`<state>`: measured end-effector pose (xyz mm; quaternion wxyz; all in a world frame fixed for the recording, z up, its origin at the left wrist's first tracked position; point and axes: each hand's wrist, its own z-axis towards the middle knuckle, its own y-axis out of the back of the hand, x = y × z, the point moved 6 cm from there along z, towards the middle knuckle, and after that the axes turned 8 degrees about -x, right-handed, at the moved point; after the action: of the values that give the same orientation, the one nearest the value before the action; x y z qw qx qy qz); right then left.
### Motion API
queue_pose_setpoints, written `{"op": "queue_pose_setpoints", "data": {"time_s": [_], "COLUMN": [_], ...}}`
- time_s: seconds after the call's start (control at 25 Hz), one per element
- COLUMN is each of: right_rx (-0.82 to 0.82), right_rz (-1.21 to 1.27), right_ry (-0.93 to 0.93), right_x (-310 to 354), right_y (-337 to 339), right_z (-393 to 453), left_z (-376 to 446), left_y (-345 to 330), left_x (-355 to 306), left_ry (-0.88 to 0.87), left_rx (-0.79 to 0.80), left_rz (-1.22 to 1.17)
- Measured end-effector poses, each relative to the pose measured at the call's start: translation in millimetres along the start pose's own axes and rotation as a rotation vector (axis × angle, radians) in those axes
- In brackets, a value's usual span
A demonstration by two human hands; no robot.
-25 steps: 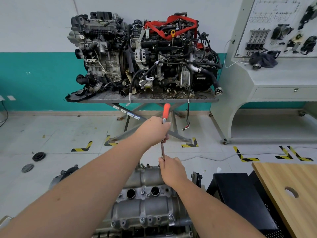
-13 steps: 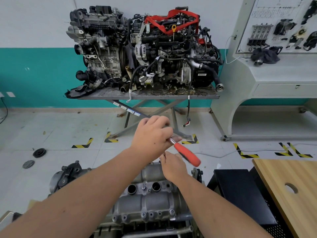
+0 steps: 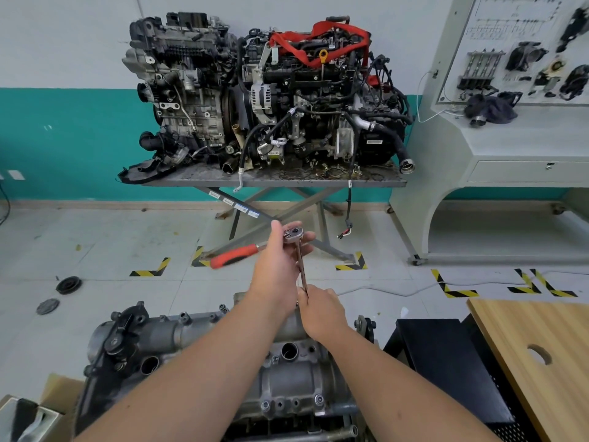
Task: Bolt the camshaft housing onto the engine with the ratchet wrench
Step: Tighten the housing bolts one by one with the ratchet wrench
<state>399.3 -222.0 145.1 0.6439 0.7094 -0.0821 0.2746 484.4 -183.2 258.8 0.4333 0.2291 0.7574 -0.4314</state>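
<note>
Left hand (image 3: 280,260) wrapped around ratchet wrench (image 3: 255,248) near its head, red handle sticking out to the left, extension bar (image 3: 301,269) running down to right hand (image 3: 322,309), which pinches its lower end just above camshaft housing (image 3: 287,374). Two engines (image 3: 264,94) far off on a metal counter (image 3: 274,180) against the wall. Wooden counter (image 3: 541,362) near right. Training board (image 3: 516,49) far right.

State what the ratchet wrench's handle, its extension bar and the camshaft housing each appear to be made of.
Ratchet wrench handle: probably rubber or plastic, matte red-orange.
Extension bar: likely steel, shiny with bright glints.
Camshaft housing: seemingly cast aluminium, dull grey, slightly rough.
</note>
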Motion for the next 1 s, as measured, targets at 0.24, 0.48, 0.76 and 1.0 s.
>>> {"op": "queue_pose_setpoints", "data": {"time_s": [0.24, 0.48, 0.76, 1.0], "right_rx": [0.006, 0.011, 0.011, 0.042], "right_rz": [0.001, 0.011, 0.032, 0.039], "right_ry": [0.013, 0.04, 0.048, 0.017], "right_x": [1.4, 0.9, 5.4, 2.4], "right_y": [1.3, 1.9, 4.8, 4.2], "right_z": [-0.6, -2.5, -2.1, 0.3], "left_z": [11.6, 8.9, -22.3, -15.6], "left_y": [0.2, -32.7, -38.7, -1.1], "left_x": [-22.6, -53.4, -45.7, -22.2], "left_ry": [0.123, -0.282, -1.273, -0.687], "left_rx": [0.017, 0.182, 0.335, 0.228], "left_rz": [0.488, 1.296, 1.846, 0.759]}}
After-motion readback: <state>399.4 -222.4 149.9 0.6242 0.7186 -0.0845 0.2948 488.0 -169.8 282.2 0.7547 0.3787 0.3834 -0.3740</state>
